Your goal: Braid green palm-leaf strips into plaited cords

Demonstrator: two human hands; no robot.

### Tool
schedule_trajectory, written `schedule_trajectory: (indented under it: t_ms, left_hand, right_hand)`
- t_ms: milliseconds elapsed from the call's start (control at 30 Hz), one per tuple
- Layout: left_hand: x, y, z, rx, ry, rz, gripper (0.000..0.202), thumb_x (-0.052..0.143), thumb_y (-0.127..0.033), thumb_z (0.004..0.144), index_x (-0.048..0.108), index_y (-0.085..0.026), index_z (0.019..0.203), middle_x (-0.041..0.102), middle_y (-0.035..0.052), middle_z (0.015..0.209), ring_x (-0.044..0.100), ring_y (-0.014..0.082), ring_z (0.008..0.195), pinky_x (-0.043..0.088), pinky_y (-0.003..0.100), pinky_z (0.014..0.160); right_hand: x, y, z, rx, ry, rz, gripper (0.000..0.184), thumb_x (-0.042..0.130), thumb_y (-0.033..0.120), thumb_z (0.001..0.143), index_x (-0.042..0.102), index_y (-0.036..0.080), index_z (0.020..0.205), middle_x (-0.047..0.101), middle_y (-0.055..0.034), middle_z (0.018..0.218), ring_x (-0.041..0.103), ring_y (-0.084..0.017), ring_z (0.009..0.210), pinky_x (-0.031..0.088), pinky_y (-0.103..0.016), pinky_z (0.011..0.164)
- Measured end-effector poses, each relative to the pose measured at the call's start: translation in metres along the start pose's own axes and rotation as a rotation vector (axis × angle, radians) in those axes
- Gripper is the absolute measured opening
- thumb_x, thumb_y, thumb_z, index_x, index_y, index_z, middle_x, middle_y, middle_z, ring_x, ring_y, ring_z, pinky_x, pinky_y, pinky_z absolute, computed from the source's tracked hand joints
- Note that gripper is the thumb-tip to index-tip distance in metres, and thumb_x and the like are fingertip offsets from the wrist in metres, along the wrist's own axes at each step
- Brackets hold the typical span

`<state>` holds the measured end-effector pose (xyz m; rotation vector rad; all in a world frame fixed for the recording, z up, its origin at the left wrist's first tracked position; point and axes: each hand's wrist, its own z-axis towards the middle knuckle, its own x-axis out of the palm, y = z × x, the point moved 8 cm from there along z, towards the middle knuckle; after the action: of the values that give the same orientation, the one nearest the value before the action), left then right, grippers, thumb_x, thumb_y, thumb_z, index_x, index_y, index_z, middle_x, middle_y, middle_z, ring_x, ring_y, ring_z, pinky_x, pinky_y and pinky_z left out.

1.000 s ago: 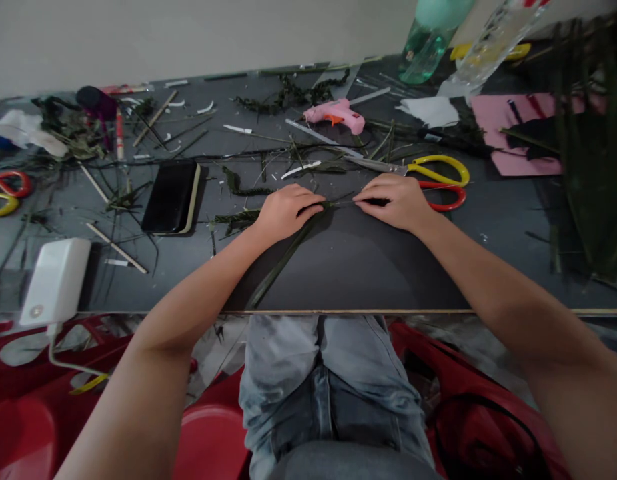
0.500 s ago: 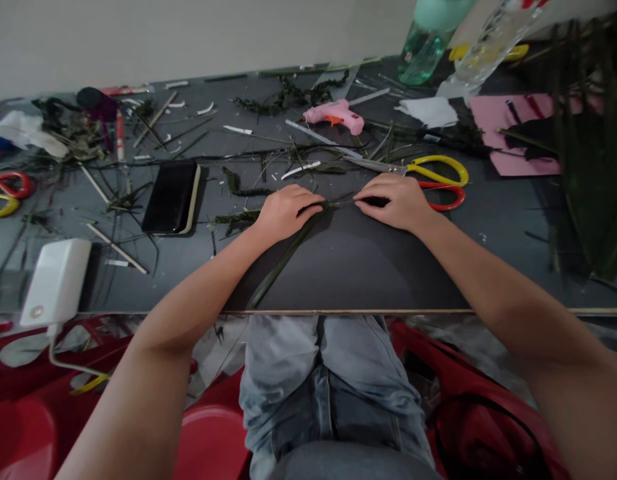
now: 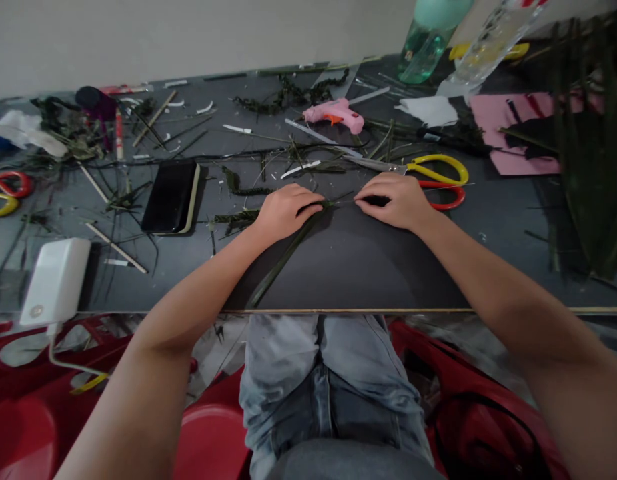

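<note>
My left hand (image 3: 288,212) is closed in a pinch on a long green leaf strip (image 3: 283,262), whose tail slants down to the table's front edge. A thin wire-like strand (image 3: 345,202) runs from the leaf's end to my right hand (image 3: 395,200), which pinches it between thumb and fingertips. Beyond the right hand, a fine end of the strand sticks out over the scissors. Those scissors (image 3: 441,159), with one yellow and one red handle, lie just behind the right hand. A braided leaf piece (image 3: 237,219) lies left of my left hand, partly hidden by it.
A phone (image 3: 169,197) and a white power bank (image 3: 57,277) with a cable lie on the left. Behind are a pink glue gun (image 3: 338,115), a green bottle (image 3: 425,50) and pink paper (image 3: 518,160). Leaf scraps and sticks litter the dark table (image 3: 368,280); large leaves (image 3: 595,200) stand right.
Both hands stay almost in place, holding the same leaf strip and strand. The strand's free end now shows past my right hand, across the scissor handles.
</note>
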<state>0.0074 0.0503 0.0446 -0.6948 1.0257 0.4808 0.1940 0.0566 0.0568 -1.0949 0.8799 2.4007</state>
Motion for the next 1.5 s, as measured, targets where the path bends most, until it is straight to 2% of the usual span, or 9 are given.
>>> schedule_trajectory:
  t_ms: [833, 1200, 1500]
  left_hand:
    - [0.0011, 0.0001, -0.0004, 0.006, 0.006, 0.007, 0.032, 0.053, -0.037, 0.099, 0.075, -0.019, 0.114, 0.077, 0.01, 0.102, 0.07, 0.0232, 0.098, 0.053, 0.037, 0.087]
    - [0.0012, 0.0008, -0.0005, 0.014, 0.0, 0.017, 0.033, 0.052, -0.039, 0.099, 0.074, -0.02, 0.114, 0.077, 0.0086, 0.101, 0.07, 0.0225, 0.098, 0.053, 0.036, 0.086]
    - [-0.0009, 0.001, -0.0003, -0.015, -0.022, -0.004, 0.031, 0.053, -0.037, 0.099, 0.075, -0.02, 0.112, 0.078, 0.0086, 0.1, 0.071, 0.0223, 0.097, 0.054, 0.036, 0.088]
  right_hand:
    - [0.0001, 0.002, -0.001, -0.033, 0.005, -0.007, 0.015, 0.063, 0.027, 0.089, 0.077, 0.023, 0.088, 0.078, -0.0044, 0.089, 0.074, -0.02, 0.082, 0.056, -0.031, 0.073]
    - [0.002, 0.0, -0.0001, 0.023, 0.026, 0.0, 0.015, 0.063, 0.028, 0.088, 0.078, 0.024, 0.088, 0.079, -0.0049, 0.09, 0.073, -0.022, 0.084, 0.056, -0.034, 0.074]
    - [0.0003, 0.0048, 0.0021, -0.026, 0.02, -0.019, 0.018, 0.061, 0.029, 0.091, 0.077, 0.022, 0.087, 0.078, -0.0061, 0.087, 0.074, -0.021, 0.082, 0.056, -0.034, 0.076]
